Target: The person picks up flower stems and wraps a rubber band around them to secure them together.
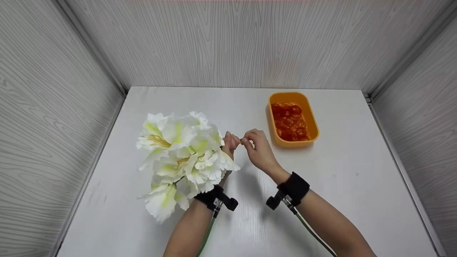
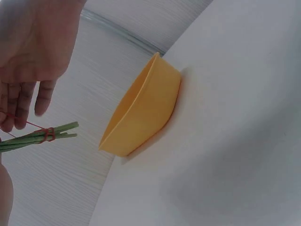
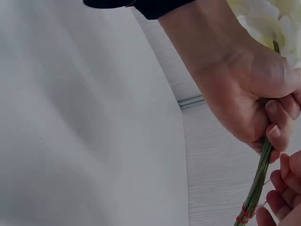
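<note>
A bouquet of white artificial flowers (image 1: 182, 153) hangs over the left forearm, blooms toward me. My left hand (image 3: 268, 103) grips its green stems (image 2: 28, 139) below the blooms, fingers curled round the bundle. Near the cut ends, a red rubber band (image 2: 47, 134) is wound about the stems, one loop of it stretched out. My right hand (image 1: 260, 149) holds that stretched loop with its fingers, close beside the left fingertips. In the head view, the flowers partly hide the left hand (image 1: 230, 141).
A yellow-orange plastic container (image 1: 313, 128) stands on the white table (image 1: 339, 200), just beyond the right hand. Many red rubber bands (image 1: 289, 121) lie inside it. Grey wood-grain panels (image 1: 228, 43) enclose the table at the back and sides. Green cables (image 1: 314, 232) run along both forearms.
</note>
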Tool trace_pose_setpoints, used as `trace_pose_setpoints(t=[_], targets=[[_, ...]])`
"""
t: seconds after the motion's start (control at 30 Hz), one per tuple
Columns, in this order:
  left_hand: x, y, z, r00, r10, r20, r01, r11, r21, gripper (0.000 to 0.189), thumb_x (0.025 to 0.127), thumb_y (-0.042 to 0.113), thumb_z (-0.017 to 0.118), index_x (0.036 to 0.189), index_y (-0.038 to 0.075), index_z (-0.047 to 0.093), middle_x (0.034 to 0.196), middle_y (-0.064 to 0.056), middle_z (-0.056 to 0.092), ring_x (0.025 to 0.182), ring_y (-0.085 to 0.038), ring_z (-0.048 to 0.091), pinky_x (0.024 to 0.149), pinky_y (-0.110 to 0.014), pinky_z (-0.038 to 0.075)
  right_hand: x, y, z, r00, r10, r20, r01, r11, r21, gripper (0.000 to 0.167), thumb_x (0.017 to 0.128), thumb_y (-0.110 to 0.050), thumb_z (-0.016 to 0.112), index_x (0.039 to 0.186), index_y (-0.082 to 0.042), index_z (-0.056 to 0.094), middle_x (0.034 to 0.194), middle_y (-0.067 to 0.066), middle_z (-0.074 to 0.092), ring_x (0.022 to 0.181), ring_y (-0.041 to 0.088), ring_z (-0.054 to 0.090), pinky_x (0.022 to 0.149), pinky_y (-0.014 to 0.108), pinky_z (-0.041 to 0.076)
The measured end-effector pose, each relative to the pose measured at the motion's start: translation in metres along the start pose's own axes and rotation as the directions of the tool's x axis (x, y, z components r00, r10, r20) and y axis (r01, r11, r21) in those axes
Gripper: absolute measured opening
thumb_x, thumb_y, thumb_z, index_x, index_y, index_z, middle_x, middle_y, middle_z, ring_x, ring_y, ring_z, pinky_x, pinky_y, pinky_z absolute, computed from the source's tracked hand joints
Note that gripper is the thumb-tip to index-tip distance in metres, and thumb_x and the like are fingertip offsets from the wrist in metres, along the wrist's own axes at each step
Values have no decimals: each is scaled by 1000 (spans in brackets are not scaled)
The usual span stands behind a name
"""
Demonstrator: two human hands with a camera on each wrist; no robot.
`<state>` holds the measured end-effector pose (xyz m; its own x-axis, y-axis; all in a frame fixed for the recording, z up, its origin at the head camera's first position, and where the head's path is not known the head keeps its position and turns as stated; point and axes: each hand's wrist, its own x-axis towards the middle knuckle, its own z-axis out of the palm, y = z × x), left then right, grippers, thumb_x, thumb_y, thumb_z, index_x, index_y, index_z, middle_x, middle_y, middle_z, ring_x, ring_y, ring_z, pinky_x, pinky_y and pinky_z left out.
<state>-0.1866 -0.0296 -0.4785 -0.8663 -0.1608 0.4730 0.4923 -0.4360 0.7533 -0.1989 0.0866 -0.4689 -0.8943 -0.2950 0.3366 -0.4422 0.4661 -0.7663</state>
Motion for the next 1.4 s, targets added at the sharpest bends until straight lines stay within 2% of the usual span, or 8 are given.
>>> trace_pose_setpoints(t=[0.3, 0.53, 0.6, 0.83, 1.03, 1.13, 1.23, 1.4], targets=[[-8, -3, 5, 994, -88, -57, 83, 993, -82, 37, 102, 1, 12, 66, -4, 16, 60, -3, 23, 63, -4, 39, 69, -23, 32, -11, -20, 11, 997, 27, -79, -24, 999, 44, 11, 99, -1, 52, 90, 3, 57, 87, 11, 53, 80, 25, 51, 74, 38, 43], [3, -9, -5, 974, -91, -206, 30, 958, -285, 45, 107, 8, 15, 62, 4, 17, 57, -3, 24, 60, -13, 39, 73, -28, 37, -21, -8, 11, 1000, -6, -19, 12, 928, 373, 8, 100, -2, 52, 97, 4, 55, 95, 6, 54, 92, 20, 53, 85, 32, 44], [9, -11, -8, 957, -99, -272, -20, 915, -403, 46, 108, 11, 17, 61, 9, 17, 57, -1, 20, 58, -15, 34, 74, -29, 36, -25, -1, 14, 1000, 19, 13, -23, 824, 567, 9, 100, -1, 51, 97, 5, 55, 97, 7, 54, 94, 21, 52, 86, 33, 43], [15, -5, -15, 918, -225, -327, -91, 684, -724, 46, 108, 14, 20, 62, 11, 16, 59, 0, 14, 57, -16, 22, 64, -28, 24, -35, 25, 20, 974, 159, 161, -199, 266, 943, 20, 103, -2, 44, 93, -4, 61, 102, 8, 57, 103, 21, 53, 90, 35, 43], [11, 0, -23, 890, -345, -299, -95, 500, -861, 44, 107, 17, 22, 64, 12, 13, 63, 0, 10, 57, -15, 15, 63, -28, 17, -33, 43, 18, 931, 208, 300, -317, 52, 947, 20, 104, -5, 41, 96, -5, 60, 90, 8, 56, 86, 18, 51, 67, 27, 38], [8, 1, -26, 889, -379, -256, -64, 451, -890, 44, 106, 18, 22, 64, 13, 12, 63, 1, 9, 57, -16, 14, 63, -29, 17, -30, 48, 16, 909, 215, 357, -369, 17, 929, 17, 102, -5, 44, 95, -5, 60, 82, 7, 55, 76, 15, 49, 60, 24, 35], [4, 1, -30, 897, -392, -205, -26, 415, -909, 44, 105, 17, 22, 62, 13, 13, 61, 2, 10, 55, -15, 14, 63, -29, 16, -25, 53, 13, 894, 186, 407, -423, 49, 905, 14, 100, -8, 50, 91, -6, 61, 75, 4, 52, 68, 13, 45, 58, 23, 33], [-4, -1, -40, 915, -392, -95, 87, 422, -902, 44, 103, 14, 24, 60, 14, 15, 58, 3, 12, 52, -13, 14, 61, -29, 14, -15, 63, -4, 853, 144, 501, -521, 235, 820, 18, 101, -12, 53, 86, -8, 62, 69, 1, 52, 61, 11, 41, 55, 24, 32]])
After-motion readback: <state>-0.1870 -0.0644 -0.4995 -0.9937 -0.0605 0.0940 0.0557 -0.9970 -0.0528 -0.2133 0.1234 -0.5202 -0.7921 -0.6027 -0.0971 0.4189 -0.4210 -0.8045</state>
